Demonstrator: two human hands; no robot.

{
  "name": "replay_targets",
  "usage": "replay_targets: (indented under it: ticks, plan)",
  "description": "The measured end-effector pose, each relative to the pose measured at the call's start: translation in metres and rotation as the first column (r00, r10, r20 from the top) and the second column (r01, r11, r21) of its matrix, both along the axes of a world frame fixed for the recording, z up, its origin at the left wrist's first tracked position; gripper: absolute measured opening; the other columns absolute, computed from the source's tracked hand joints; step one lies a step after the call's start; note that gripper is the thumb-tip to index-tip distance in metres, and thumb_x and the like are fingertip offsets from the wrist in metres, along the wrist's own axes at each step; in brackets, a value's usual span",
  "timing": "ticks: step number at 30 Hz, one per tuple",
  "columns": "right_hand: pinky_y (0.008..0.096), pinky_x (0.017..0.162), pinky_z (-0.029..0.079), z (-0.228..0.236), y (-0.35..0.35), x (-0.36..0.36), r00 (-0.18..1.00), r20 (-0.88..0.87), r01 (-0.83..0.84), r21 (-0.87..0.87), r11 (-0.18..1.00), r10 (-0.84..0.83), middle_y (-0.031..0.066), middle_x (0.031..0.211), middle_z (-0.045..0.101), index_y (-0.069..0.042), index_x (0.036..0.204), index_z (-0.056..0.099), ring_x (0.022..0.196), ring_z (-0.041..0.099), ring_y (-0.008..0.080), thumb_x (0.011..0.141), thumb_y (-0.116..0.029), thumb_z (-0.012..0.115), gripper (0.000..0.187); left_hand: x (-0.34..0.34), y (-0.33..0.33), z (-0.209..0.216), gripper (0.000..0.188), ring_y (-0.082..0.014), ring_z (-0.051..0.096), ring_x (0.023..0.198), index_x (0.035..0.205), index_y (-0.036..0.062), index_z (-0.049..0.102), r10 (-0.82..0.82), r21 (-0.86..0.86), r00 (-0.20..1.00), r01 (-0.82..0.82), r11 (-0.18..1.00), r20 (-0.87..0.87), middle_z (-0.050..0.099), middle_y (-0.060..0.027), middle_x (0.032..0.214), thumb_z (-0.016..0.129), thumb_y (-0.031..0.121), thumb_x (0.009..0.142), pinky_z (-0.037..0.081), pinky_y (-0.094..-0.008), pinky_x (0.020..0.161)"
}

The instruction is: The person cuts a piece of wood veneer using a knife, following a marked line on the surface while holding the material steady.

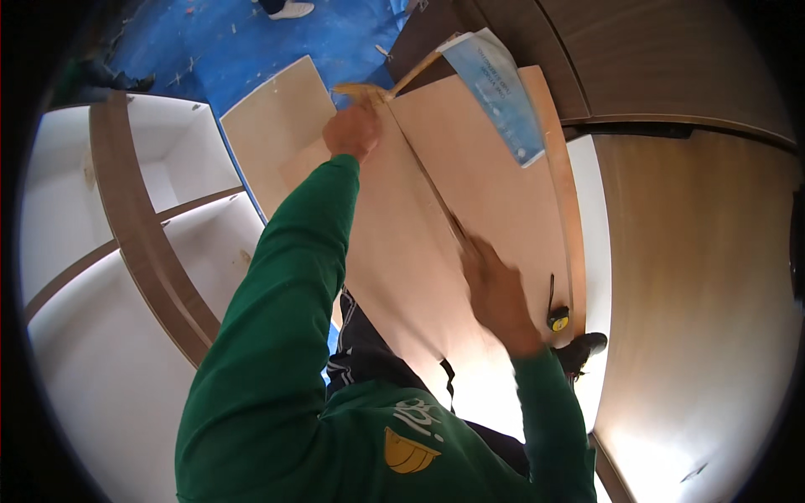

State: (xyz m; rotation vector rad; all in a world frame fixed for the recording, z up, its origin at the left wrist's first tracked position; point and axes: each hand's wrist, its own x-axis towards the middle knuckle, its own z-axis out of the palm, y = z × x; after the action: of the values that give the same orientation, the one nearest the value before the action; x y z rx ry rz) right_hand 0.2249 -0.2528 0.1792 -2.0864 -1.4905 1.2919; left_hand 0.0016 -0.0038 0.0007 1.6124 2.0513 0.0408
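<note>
My left hand (pixel 352 132) is closed at the far end of a broad light-brown wooden board (pixel 402 243). Just beyond the knuckles is a blurred yellowish-brown piece (pixel 360 89); what the fingers grip is unclear. My right hand (pixel 496 289), smeared by motion, is low over the board, its fingers bent together. From those fingers a thin dark strip or line (pixel 426 170) runs up toward my left hand; its kind is hard to tell. Beside it on the board lies a blue and white printed sheet (pixel 495 92), near a narrow wooden stick (pixel 417 74).
A tape measure (pixel 558 318) rests by the board's right edge, near a dark shoe (pixel 579 352). White-lined cabinet compartments (pixel 176 155) stand at left. Large brown panels (pixel 696 277) flank the right side. A smaller pale board (pixel 272 117) lies over the blue-covered floor (pixel 222 42).
</note>
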Motion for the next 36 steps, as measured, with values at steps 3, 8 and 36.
replay_targets:
  ticks: [3, 8, 36]
  plan:
    - [0.0499, 0.066, 0.057, 0.095, -0.078, 0.035, 0.978, 0.16, -0.118, -0.086, 0.989, 0.131, 0.0266, 0.114, 0.075, -0.001, 0.144, 0.062, 0.079, 0.074, 0.0444, 0.109, -0.019, 0.058, 0.04, 0.0, 0.003, -0.008, 0.079, -0.0507, 0.073, 0.109, 0.109, -0.0015, 0.08, -0.062, 0.058, 0.998, 0.062, 0.996, 0.001, 0.078, -0.0287, 0.111, 0.021, 0.051, 0.116, 0.055, -0.0578, 0.101]
    - [0.0436, 0.067, 0.06, 0.126, -0.074, 0.03, 0.982, 0.17, 0.005, -0.468, 0.884, 0.084, 0.0225, 0.108, 0.074, -0.005, 0.149, 0.06, 0.084, 0.077, 0.0361, 0.107, -0.016, 0.058, 0.043, 0.001, 0.008, -0.016, 0.077, -0.0504, 0.074, 0.107, 0.105, 0.0, 0.081, -0.001, -0.065, 0.999, -0.003, 0.998, -0.048, 0.078, -0.0293, 0.109, 0.022, 0.049, 0.117, 0.055, -0.0581, 0.1]
    - [0.0538, 0.065, 0.056, -0.111, 0.058, -0.018, 0.997, -0.057, -0.045, 0.212, 0.976, 0.058, 0.0272, 0.079, 0.071, -0.005, 0.145, 0.06, 0.072, 0.072, 0.0477, 0.109, -0.03, 0.061, 0.044, -0.008, -0.001, -0.023, 0.07, -0.0517, 0.074, 0.103, 0.107, -0.0005, 0.079, -0.042, 0.08, 0.999, 0.044, 0.996, -0.017, 0.079, -0.0267, 0.104, 0.028, 0.046, 0.115, 0.057, -0.0593, 0.096]
